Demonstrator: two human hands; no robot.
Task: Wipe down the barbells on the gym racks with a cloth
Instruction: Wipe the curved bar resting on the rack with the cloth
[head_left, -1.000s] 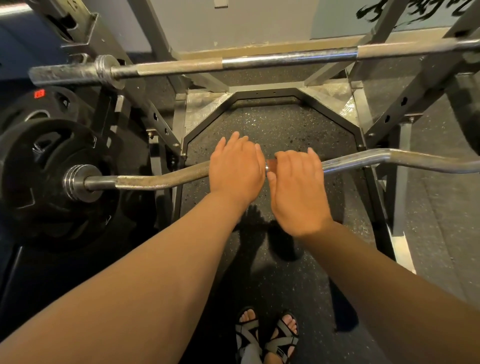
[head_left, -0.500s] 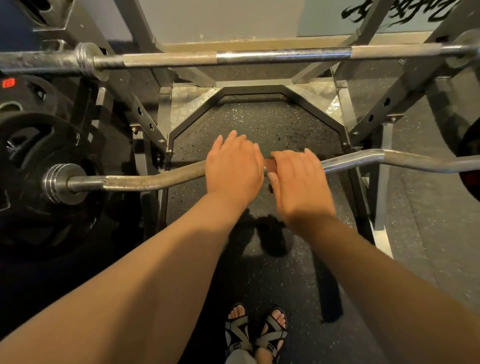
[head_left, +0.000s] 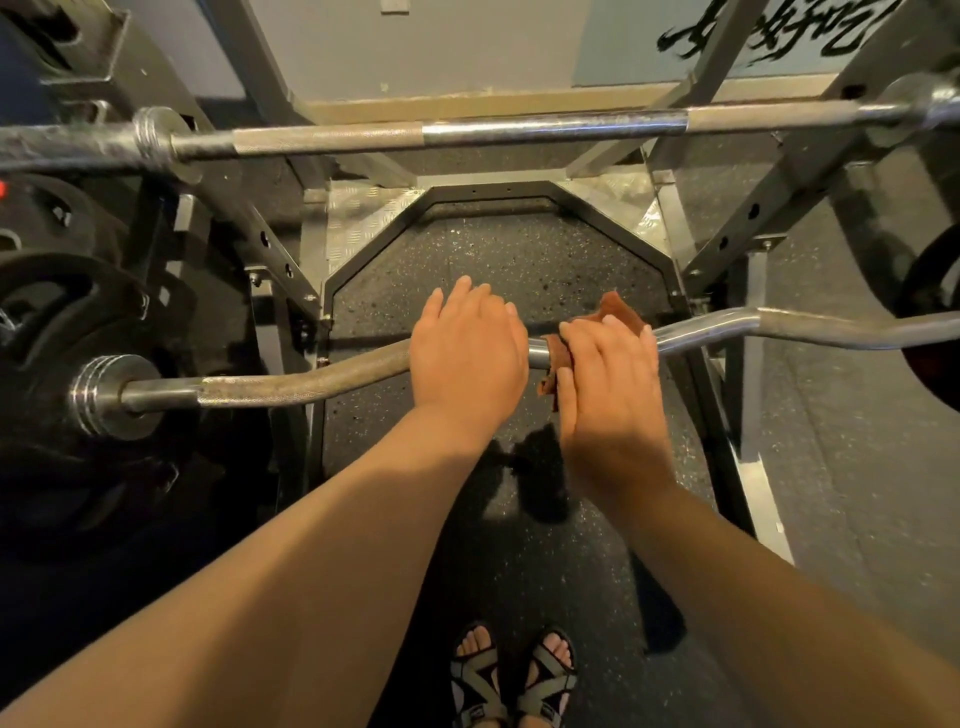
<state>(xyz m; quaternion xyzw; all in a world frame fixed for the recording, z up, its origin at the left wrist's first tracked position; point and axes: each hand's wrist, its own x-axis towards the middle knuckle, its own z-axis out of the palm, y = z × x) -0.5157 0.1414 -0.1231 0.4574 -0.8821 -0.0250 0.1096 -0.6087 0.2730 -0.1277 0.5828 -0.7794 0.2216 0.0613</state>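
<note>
A bent chrome curl bar (head_left: 291, 382) lies across the rack in front of me, with a black weight plate (head_left: 67, 332) on its left end. My left hand (head_left: 467, 353) rests palm-down on the bar's middle, fingers straight and pointing forward. Just to its right, my right hand (head_left: 608, 374) holds a brown cloth (head_left: 618, 309) wrapped over the bar, fingers bent over it. A corner of the cloth sticks up past the fingertips and another bit hangs by the thumb. A short bare stretch of bar shows between the hands. Higher and farther away, a straight barbell (head_left: 519, 130) lies on the rack.
Grey rack uprights (head_left: 769, 208) slant on both sides, with a steel base frame (head_left: 363, 218) on black speckled rubber flooring (head_left: 498, 260). More plates hang at the far right (head_left: 935, 280). My sandalled feet (head_left: 514, 675) stand below the bar. A wall is behind the rack.
My right hand has slid a little to the right along the curl bar with the cloth, uncovering bare bar between the hands and a cloth corner. The left hand stays put.
</note>
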